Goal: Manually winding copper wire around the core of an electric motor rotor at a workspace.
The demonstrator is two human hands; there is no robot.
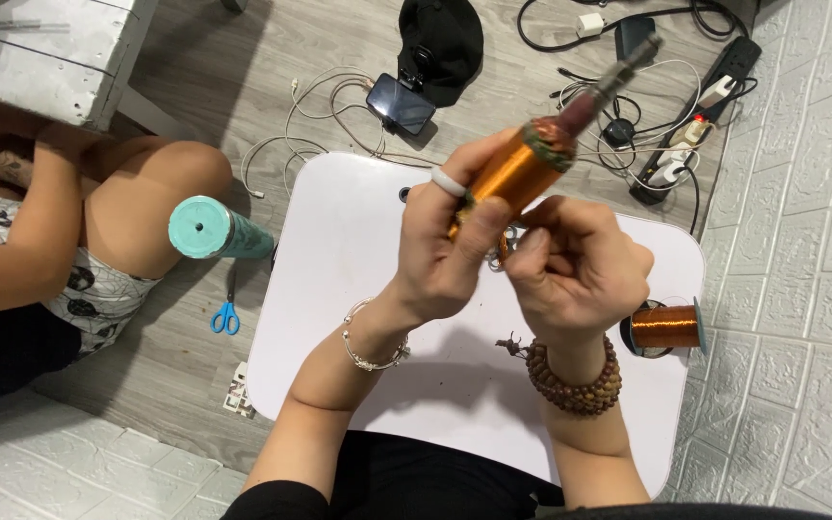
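At the far left another person's knee and arm sit by the floor, with a teal tumbler lying just beside the knee and blue scissors on the boards below it. Next comes the white table, low over the worker's lap, and above it both hands are raised. The left hand, with a pale ring and a thin bracelet, wraps its fingers around the lower end of the rotor, a cylinder wound in copper wire; that hand is closed on it and carries its weight. The rotor's long axis runs on a slant, from the left palm up and to the right, its steel shaft pointing away toward the power strip and the tangle of cables on the floor. The right hand, with a bead bracelet at the wrist, sits just below and to the right of the winding, touching its lower part, fingers curled in as if pinching something fine, perhaps a wire end, though I cannot make that out. So the rotor lies up and left of the right fingertips, and the left hand is the nearer holder. Further right a spool of copper wire rests at the table's edge, beside the white brick-patterned wall. A black cap and a phone lie on the floor beyond the table.
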